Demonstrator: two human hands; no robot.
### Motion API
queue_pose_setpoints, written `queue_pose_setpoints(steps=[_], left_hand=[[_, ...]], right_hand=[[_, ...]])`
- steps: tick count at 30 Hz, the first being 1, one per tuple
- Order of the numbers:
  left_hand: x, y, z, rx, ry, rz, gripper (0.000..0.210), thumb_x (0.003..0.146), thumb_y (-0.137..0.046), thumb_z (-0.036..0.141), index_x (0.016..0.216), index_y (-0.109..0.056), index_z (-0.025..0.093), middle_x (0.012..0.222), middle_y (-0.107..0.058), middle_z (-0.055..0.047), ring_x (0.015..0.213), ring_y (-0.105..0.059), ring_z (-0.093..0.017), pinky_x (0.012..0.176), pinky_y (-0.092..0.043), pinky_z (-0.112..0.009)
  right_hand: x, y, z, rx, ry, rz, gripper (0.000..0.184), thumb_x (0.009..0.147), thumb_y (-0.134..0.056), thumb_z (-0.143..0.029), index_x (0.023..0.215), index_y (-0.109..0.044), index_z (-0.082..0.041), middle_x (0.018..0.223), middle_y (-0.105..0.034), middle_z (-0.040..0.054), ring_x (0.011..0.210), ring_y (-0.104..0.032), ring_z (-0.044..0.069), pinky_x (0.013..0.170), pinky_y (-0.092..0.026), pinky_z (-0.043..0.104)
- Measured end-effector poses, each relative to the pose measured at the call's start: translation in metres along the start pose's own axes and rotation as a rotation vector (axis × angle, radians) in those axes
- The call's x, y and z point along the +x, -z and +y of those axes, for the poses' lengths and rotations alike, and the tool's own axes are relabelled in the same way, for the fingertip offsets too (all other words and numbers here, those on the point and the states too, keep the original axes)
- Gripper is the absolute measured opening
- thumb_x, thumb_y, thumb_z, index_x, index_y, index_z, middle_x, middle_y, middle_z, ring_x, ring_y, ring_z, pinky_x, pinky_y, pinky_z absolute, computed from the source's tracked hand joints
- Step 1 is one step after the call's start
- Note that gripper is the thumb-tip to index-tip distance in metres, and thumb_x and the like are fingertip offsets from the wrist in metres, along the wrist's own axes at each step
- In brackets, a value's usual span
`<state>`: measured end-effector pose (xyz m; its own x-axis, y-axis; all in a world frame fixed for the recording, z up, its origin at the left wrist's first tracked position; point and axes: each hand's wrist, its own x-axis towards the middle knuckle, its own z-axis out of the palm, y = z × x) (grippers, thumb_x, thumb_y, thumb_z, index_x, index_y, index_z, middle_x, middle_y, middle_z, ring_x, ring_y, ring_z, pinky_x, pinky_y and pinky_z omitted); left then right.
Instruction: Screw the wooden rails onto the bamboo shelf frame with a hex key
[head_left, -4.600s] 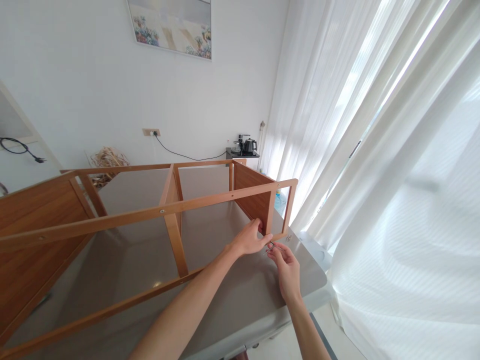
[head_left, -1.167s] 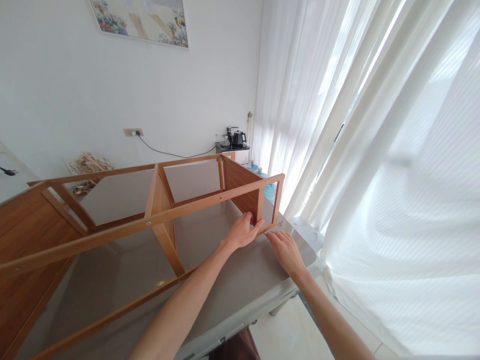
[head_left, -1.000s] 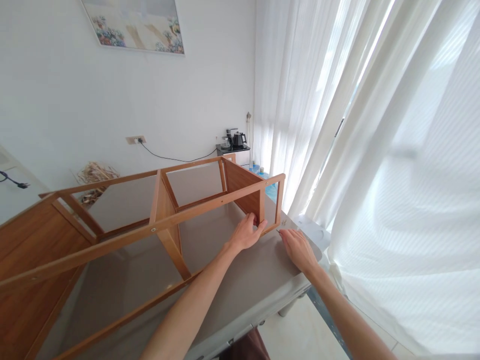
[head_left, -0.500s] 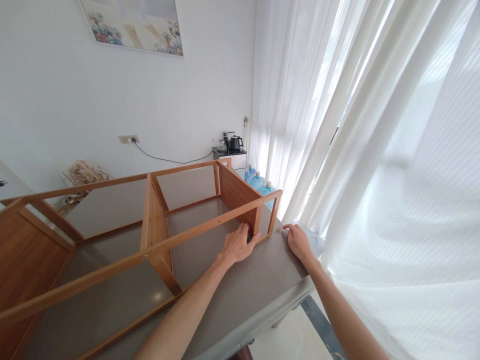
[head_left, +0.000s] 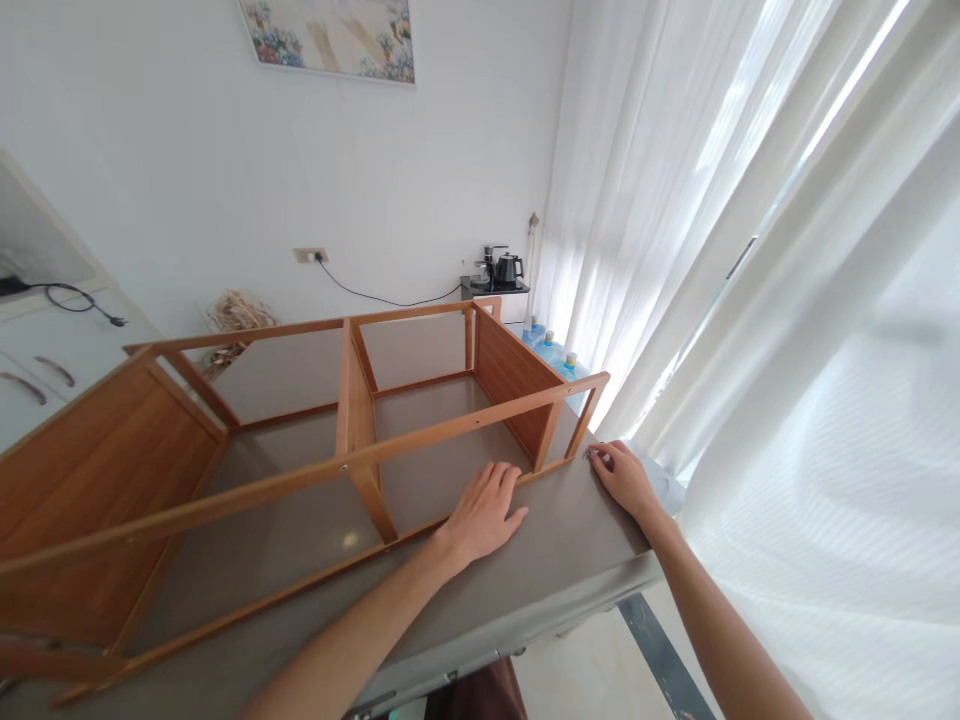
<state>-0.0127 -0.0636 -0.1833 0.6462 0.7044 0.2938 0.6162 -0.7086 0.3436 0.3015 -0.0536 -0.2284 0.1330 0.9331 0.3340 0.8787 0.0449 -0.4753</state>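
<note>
A wooden shelf frame (head_left: 450, 430) lies on its side across the grey-topped table (head_left: 559, 545). My left hand (head_left: 484, 510) is near its right end, palm down with the fingers spread; the fingertips reach the lower rail, and nothing is held. Just past that end, my right hand (head_left: 624, 480) has its fingers curled over a little cluster of small metal pieces (head_left: 587, 454), perhaps screws. The thumb and index finger come together there. Whatever lies between them is too small to make out.
White curtains (head_left: 637, 200) hang close on the right. Blue water bottles (head_left: 550, 348) stand behind the table, beside a small cabinet bearing a black kettle (head_left: 509, 268). Dried stalks (head_left: 238, 312) are behind the frame. White cupboards (head_left: 45, 350) are at the far left.
My left hand has let go of the post at the frame's right end and now lies flat over the lower rail. My right hand has closed in on the small metal pieces. The view has swung left.
</note>
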Motion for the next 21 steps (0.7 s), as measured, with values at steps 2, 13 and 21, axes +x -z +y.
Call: queue_pose_setpoints(steps=[2,13,21], left_hand=[[-0.036,0.009,0.007,-0.039,-0.052,0.046,0.037,0.089,-0.061,0.029,0.124,-0.049,0.022,0.124,-0.058,-0.008,0.117,-0.053,-0.026,0.101,-0.046,-0.042],[-0.193,0.071,-0.040,-0.041,0.267,0.354,0.016,0.095,-0.052,0.023,0.111,-0.056,0.023,0.107,-0.062,-0.007,0.105,-0.059,-0.022,0.095,-0.049,-0.040],[-0.232,0.080,-0.059,-0.028,0.327,0.400,0.017,0.096,-0.052,0.027,0.112,-0.055,0.023,0.111,-0.060,-0.007,0.109,-0.057,-0.023,0.097,-0.047,-0.040]], right_hand=[[0.000,0.000,0.001,0.011,-0.001,-0.001,0.036,0.093,-0.044,-0.043,0.103,-0.070,-0.021,0.096,-0.063,0.0062,0.075,-0.059,0.018,0.079,-0.047,0.034],[0.001,-0.005,0.019,0.007,0.005,0.025,0.042,0.086,-0.049,-0.056,0.093,-0.072,-0.021,0.087,-0.064,0.0060,0.071,-0.059,0.020,0.071,-0.045,0.034],[0.000,-0.002,0.008,-0.011,0.048,0.002,0.042,0.088,-0.049,-0.056,0.093,-0.074,-0.022,0.089,-0.067,0.0052,0.071,-0.059,0.019,0.073,-0.046,0.033]])
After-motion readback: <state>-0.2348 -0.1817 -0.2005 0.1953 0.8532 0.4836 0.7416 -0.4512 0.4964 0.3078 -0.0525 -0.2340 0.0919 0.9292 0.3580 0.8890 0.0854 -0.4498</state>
